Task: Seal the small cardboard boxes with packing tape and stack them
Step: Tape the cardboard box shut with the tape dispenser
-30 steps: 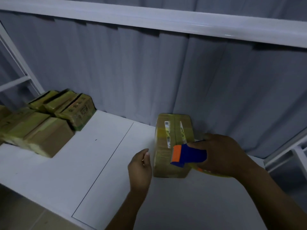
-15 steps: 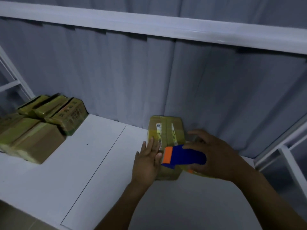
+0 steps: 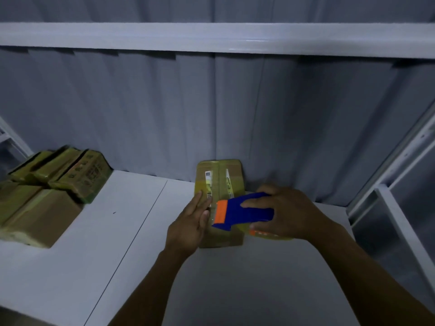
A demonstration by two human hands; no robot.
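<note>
Covering half the box (image 3: 233,176) is the dispenser (image 3: 244,214); taped boxes (image 3: 47,198) lie left.

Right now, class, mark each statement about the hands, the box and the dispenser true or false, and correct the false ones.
1. The right hand grips the dispenser. True.
2. The dispenser is green and yellow. False: it is blue with an orange end.
3. The left hand lies with straight fingers on the box. True.
4. The stack stands to the right of both hands. False: it stands at the left end of the table.
</note>
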